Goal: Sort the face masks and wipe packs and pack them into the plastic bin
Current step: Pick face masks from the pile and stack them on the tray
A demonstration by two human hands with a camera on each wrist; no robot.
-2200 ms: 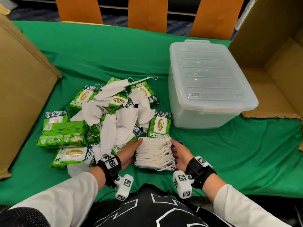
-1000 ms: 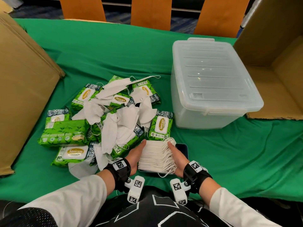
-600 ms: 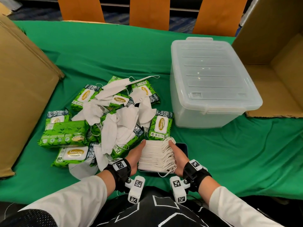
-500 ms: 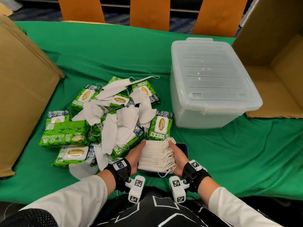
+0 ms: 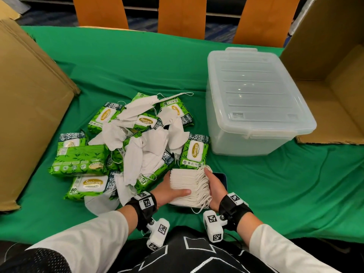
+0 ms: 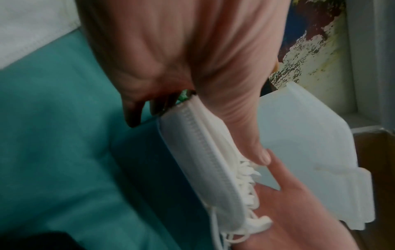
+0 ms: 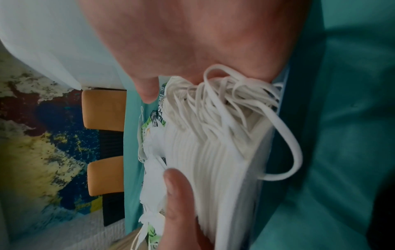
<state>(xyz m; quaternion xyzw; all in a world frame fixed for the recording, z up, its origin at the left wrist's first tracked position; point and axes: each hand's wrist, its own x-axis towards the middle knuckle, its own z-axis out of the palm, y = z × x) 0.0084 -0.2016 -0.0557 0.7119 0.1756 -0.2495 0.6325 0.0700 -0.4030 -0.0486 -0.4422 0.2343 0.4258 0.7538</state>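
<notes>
Left hand [image 5: 167, 191] thumb now atop soft pleated mask stack [image 5: 187, 186], gripping; right hand [image 5: 213, 187] clasps looped-strap edge.

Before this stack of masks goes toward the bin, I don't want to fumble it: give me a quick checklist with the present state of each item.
1. Both hands on the mask stack: ok. Left hand and right hand hold its two sides.
2. Stack squared up: ok, edges look even.
3. Ear loops tucked in: not ok, one loop hangs free.
4. Plastic bin open: not ok, its lid is on.
5. Bin empty inside: cannot tell through the cloudy wall.
6. Sorting done: not ok, loose masks lie mixed with wipe packs.
</notes>
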